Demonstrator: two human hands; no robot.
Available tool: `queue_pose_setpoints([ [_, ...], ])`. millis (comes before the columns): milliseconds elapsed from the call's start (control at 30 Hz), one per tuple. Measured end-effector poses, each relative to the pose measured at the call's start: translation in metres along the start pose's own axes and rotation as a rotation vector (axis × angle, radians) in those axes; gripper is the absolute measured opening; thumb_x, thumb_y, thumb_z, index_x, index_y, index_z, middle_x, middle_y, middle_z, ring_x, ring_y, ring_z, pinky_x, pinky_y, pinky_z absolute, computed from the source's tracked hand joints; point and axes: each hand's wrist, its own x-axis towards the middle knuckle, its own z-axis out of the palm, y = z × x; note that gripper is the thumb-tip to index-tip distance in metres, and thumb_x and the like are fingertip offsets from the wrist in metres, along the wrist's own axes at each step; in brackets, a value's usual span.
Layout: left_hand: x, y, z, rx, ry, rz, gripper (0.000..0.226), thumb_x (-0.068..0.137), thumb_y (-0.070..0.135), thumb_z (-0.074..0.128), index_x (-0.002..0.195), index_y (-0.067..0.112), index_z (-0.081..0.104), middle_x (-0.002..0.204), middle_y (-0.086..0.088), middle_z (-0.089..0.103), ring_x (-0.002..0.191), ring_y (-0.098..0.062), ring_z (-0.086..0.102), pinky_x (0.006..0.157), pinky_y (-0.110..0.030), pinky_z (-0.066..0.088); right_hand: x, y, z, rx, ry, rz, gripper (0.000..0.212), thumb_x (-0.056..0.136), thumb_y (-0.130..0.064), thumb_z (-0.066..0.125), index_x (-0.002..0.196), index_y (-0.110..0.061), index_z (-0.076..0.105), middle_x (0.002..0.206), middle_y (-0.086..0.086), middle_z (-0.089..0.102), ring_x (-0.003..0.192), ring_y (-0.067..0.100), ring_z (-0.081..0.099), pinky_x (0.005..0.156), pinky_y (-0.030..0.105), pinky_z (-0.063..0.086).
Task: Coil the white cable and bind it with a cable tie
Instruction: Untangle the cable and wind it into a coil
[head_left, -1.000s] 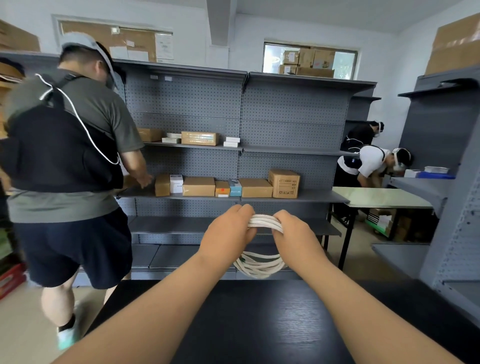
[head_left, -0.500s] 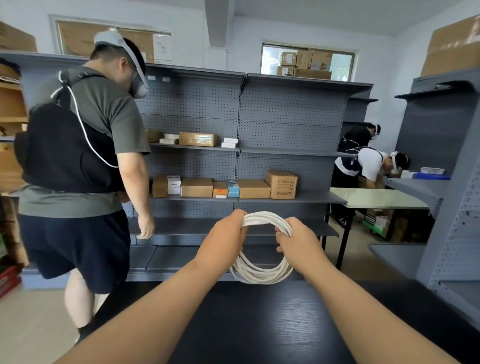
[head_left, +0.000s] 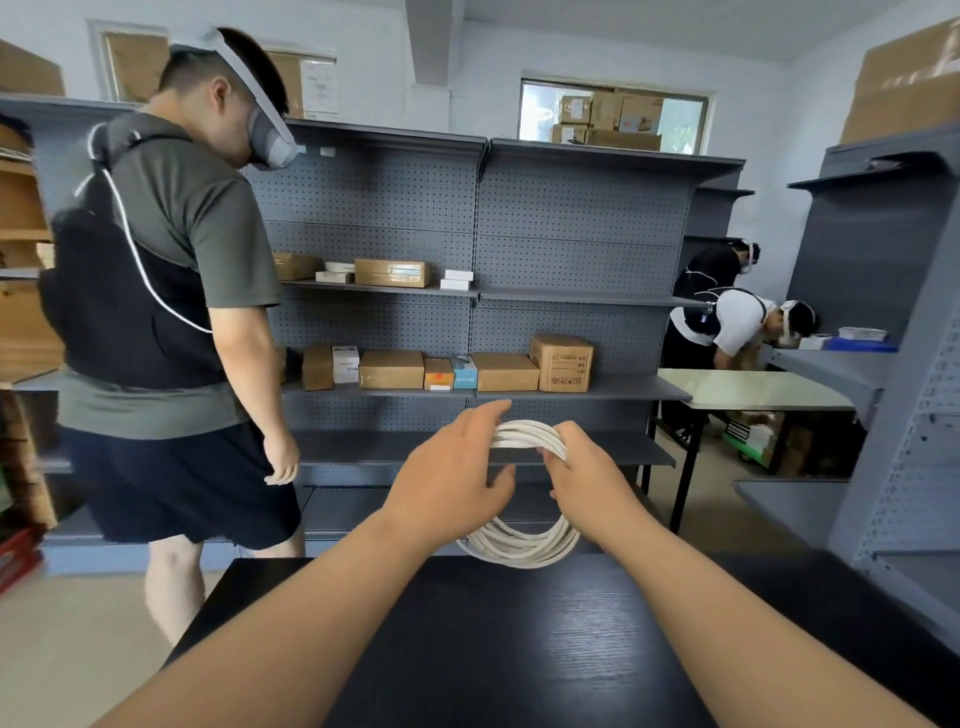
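The white cable (head_left: 522, 548) hangs as a round coil of several loops above the far edge of the black table (head_left: 519, 649). My right hand (head_left: 589, 480) grips the coil's upper right side, fingers curled round the strands. My left hand (head_left: 454, 475) is at the coil's upper left with fingers spread and fairly straight, the fingertips touching the top strands. The left part of the coil is hidden behind my left hand. No cable tie is visible.
A person in a grey shirt and headset (head_left: 166, 312) stands close to the table's far left corner. Grey pegboard shelving (head_left: 478, 291) with cardboard boxes runs behind. Two more people (head_left: 727, 322) bend over a pale table (head_left: 748, 389) at right. More shelving (head_left: 893, 364) stands right.
My left hand has loosened from a grip on the coil to spread fingers. The coil has rounded out. The person at left has turned and stepped toward the table.
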Motion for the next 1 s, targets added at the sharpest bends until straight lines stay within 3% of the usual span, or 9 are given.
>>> queue_pose_setpoints([
  [167,-0.001,-0.001,-0.005,0.110,-0.015,0.104,0.088,0.075,0.057,0.055,0.145,0.018,0.017,0.141,0.002,0.041,0.124,-0.017,0.043,0.102,-0.031,0.034,0.000,-0.006,-0.002,0.065,0.009,0.045,0.012,0.097,-0.021,0.040,0.094,-0.014,0.048,0.085,0.004,0.054,0.083,0.023,0.053,0.083,0.052,0.051],
  [267,-0.008,0.005,-0.003,0.234,-0.057,0.127,0.123,0.056,0.080,0.047,0.147,0.017,-0.006,0.149,-0.002,0.028,0.134,-0.017,0.029,0.112,-0.037,0.020,0.000,-0.009,-0.003,0.111,0.030,0.086,0.015,0.098,-0.023,0.039,0.098,-0.013,0.049,0.092,0.007,0.057,0.083,0.023,0.054,0.084,0.053,0.051],
  [367,-0.015,0.007,0.001,0.342,-0.072,0.130,0.141,0.043,0.089,0.046,0.140,0.019,-0.029,0.156,-0.012,0.010,0.143,-0.027,0.014,0.114,-0.046,0.016,0.001,-0.012,-0.004,0.123,0.048,0.091,0.016,0.098,-0.025,0.039,0.099,-0.014,0.050,0.094,0.006,0.057,0.088,0.023,0.055,0.085,0.052,0.051],
  [500,-0.021,0.010,0.003,0.470,-0.032,0.177,0.145,0.039,0.089,0.053,0.145,0.010,-0.006,0.153,-0.022,0.003,0.141,-0.041,0.006,0.108,-0.063,0.020,0.001,-0.018,-0.007,0.160,0.087,0.078,0.018,0.098,-0.026,0.037,0.096,-0.015,0.050,0.093,0.004,0.057,0.089,0.022,0.055,0.084,0.052,0.052],
  [633,-0.023,0.011,0.007,0.552,0.029,0.228,0.138,0.038,0.082,0.063,0.145,0.008,0.016,0.150,-0.021,0.007,0.139,-0.043,0.010,0.104,-0.068,0.018,0.000,-0.023,-0.008,0.171,0.084,0.073,0.018,0.098,-0.026,0.035,0.098,-0.017,0.051,0.093,0.001,0.056,0.090,0.021,0.056,0.085,0.050,0.053],
  [833,-0.018,0.009,0.007,0.621,0.131,0.252,0.118,0.048,0.064,0.069,0.143,0.012,0.023,0.149,-0.022,0.010,0.138,-0.042,0.011,0.102,-0.069,0.011,-0.004,-0.024,-0.011,0.108,0.066,0.005,0.018,0.098,-0.024,0.035,0.095,-0.015,0.050,0.091,0.005,0.058,0.087,0.024,0.057,0.080,0.050,0.054],
  [933,-0.015,0.010,0.006,0.633,0.161,0.271,0.116,0.047,0.058,0.071,0.143,0.012,0.023,0.149,-0.022,0.011,0.138,-0.042,0.010,0.102,-0.069,0.011,-0.003,-0.024,-0.013,0.003,0.060,-0.077,0.019,0.098,-0.021,0.035,0.082,-0.023,0.045,0.079,0.000,0.054,0.074,0.022,0.055,0.063,0.038,0.051],
  [1000,-0.013,0.010,0.003,0.647,0.161,0.264,0.120,0.044,0.058,0.072,0.143,0.011,0.023,0.149,-0.023,0.011,0.139,-0.041,0.009,0.104,-0.067,0.008,-0.004,-0.024,-0.014,-0.096,0.051,-0.129,0.023,0.098,-0.018,0.036,0.076,-0.027,0.038,0.074,-0.004,0.049,0.066,0.014,0.050,0.051,0.026,0.036],
])
